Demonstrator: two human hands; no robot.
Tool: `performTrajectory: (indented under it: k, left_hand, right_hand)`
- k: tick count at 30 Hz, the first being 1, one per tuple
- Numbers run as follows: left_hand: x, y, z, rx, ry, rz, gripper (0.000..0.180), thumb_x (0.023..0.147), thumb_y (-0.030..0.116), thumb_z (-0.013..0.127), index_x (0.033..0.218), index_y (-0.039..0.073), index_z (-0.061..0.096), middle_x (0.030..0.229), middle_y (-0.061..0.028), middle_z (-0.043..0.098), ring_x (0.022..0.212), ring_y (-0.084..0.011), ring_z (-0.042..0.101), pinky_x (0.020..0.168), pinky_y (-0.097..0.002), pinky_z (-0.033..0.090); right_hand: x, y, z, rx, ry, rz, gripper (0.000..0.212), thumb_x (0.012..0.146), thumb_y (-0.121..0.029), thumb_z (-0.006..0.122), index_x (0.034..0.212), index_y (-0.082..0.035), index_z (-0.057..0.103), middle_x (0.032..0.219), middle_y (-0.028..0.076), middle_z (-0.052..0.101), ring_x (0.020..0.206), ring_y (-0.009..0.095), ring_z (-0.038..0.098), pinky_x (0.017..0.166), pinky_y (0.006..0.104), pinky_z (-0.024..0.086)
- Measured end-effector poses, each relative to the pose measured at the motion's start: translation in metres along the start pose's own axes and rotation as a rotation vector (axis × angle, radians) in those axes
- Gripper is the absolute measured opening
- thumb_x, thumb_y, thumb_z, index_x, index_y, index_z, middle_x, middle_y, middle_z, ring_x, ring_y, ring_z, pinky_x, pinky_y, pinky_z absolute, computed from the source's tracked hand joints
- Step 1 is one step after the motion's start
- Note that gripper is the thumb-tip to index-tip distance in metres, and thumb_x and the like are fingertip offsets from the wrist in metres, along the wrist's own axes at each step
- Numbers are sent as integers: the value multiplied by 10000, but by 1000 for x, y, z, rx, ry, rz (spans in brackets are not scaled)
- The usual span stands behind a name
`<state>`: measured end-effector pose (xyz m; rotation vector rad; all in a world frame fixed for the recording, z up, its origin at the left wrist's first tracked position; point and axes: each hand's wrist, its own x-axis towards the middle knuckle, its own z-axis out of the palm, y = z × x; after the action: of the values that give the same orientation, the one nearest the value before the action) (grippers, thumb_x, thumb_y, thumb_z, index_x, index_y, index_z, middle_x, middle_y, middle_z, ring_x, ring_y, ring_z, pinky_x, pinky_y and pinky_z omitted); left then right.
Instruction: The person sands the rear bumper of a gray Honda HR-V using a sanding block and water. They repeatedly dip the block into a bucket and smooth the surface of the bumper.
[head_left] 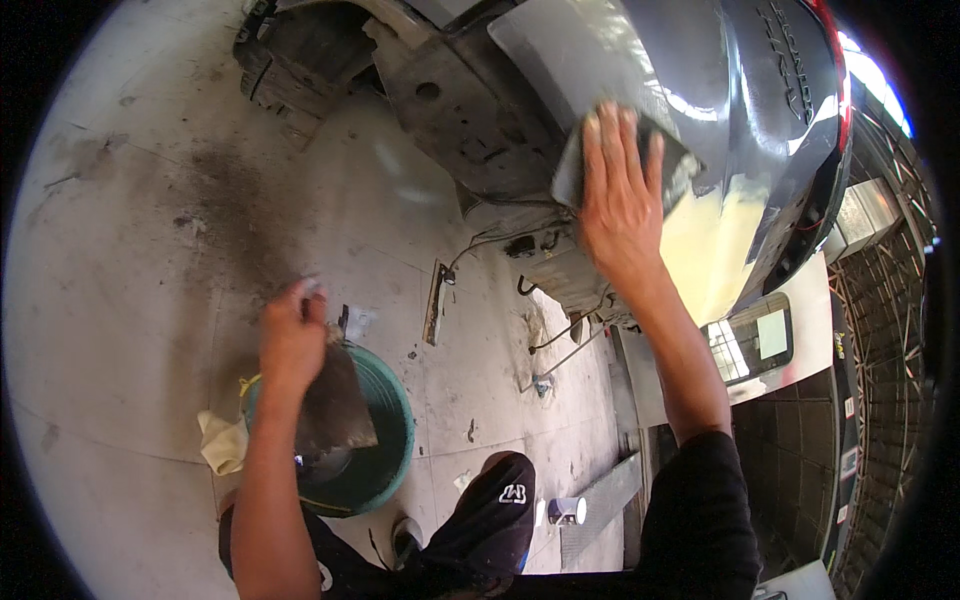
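My right hand (622, 195) lies with its fingers stretched over a dark grey sheet of sandpaper (682, 165), pressing it to the car's rear body panel (570, 50). Grey, wet-looking smears and a pale yellow filler patch (715, 240) show around it. At the lower left my left hand (293, 335) is closed, its fingers curled. From it a dark brown-grey rectangular sheet (345, 405) hangs over a green bucket (400, 440); whether this is cloth or sandpaper I cannot make out. The sheet and my left forearm hide part of the bucket's inside.
A pale yellow cloth (222, 443) lies beside the bucket. Loose wires and exposed underbody parts (520, 245) hang below the car panel. A metal strip (434, 305) and a small can (567, 511) are on the stained floor. Another vehicle (790, 350) stands at the right.
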<state>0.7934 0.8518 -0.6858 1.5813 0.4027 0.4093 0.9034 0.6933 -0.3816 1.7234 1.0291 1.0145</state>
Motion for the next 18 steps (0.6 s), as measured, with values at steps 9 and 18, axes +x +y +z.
performTrajectory:
  k: [9, 18]
  left_hand:
    - [-1, 1, -9, -117, 15, -42, 307, 892, 196, 561, 1102, -16, 636, 983, -251, 656, 945, -379, 638, 839, -381, 482]
    - [-12, 18, -11, -69, 18, 33, 267, 891, 172, 570, 1085, 3, 642, 918, -243, 654, 878, -359, 648, 799, -384, 488]
  right_hand:
    - [-7, -5, -1, -13, -9, -21, 567, 823, -49, 467, 1383, 8, 404, 1465, 146, 371, 1375, 310, 328, 1120, 536, 198]
    - [-10, 16, -4, -8, 34, 29, 576, 820, -40, 460, 1392, -16, 395, 1481, 131, 357, 1386, 285, 325, 1127, 564, 140]
